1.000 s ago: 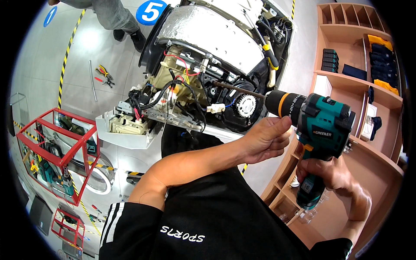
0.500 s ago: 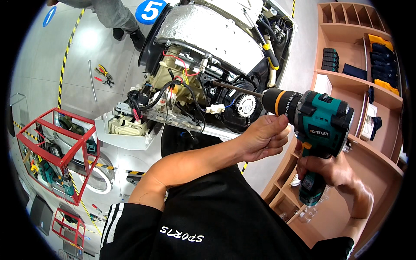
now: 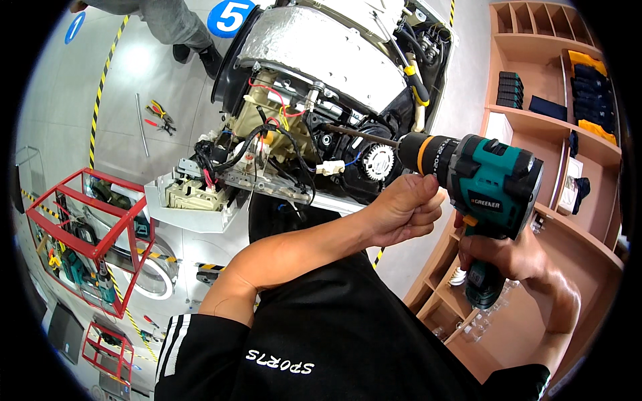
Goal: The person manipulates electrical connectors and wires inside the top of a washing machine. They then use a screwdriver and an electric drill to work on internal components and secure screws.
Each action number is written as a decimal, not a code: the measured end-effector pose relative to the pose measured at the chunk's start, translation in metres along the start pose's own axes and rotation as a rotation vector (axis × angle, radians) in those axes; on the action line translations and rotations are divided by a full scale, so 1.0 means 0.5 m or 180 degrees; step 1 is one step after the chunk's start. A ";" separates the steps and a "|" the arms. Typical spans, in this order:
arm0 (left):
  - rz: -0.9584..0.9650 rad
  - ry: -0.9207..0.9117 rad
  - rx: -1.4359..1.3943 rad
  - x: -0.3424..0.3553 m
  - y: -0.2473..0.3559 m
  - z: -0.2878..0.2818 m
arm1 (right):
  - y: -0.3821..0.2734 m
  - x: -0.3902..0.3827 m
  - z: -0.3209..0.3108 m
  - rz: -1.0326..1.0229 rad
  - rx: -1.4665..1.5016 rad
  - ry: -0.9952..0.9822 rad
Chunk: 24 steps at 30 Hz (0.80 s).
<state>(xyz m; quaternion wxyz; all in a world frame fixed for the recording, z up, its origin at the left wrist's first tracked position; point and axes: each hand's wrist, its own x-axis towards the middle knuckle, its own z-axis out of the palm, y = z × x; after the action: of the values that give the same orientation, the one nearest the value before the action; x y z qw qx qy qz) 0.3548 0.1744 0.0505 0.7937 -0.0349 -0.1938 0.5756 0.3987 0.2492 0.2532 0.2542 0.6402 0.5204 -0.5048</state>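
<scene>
My right hand (image 3: 505, 250) is wrapped round the grip of a teal and black cordless drill (image 3: 495, 184). Its long thin bit (image 3: 361, 134) points left into the front of an opened household appliance (image 3: 314, 60), and the tip's exact contact is hard to see. My left hand (image 3: 404, 210) is closed, its thumb against the drill just below the chuck; whatever its curled fingers may hold is hidden. Near the bit are a white toothed wheel (image 3: 379, 163), a white connector (image 3: 330, 168) and black wiring (image 3: 251, 147). A silver, foil-like cover curves across the machine.
A yellow-and-black screwdriver (image 3: 416, 85) lies on the machine's right side. Wooden shelving (image 3: 528, 57) with folded cloths stands at right. Red-framed racks (image 3: 100, 250) holding tools are at left. Pliers (image 3: 160, 113) lie on the floor, and another person's legs (image 3: 177, 27) show behind.
The drill, with both hands at it, has shifted slightly left and up, toward the machine. The machine and surrounding tools look the same.
</scene>
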 end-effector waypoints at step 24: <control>-0.0235 0.0344 0.0096 -0.009 0.000 0.002 | 0.032 0.010 -0.018 -0.0859 -0.0941 -0.0090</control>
<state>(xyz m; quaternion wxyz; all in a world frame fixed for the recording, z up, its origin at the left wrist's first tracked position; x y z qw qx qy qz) 0.3534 0.1700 0.0504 0.8241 -0.0468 -0.1431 0.5460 0.4165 0.2535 0.2489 0.2827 0.5132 0.6662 -0.4613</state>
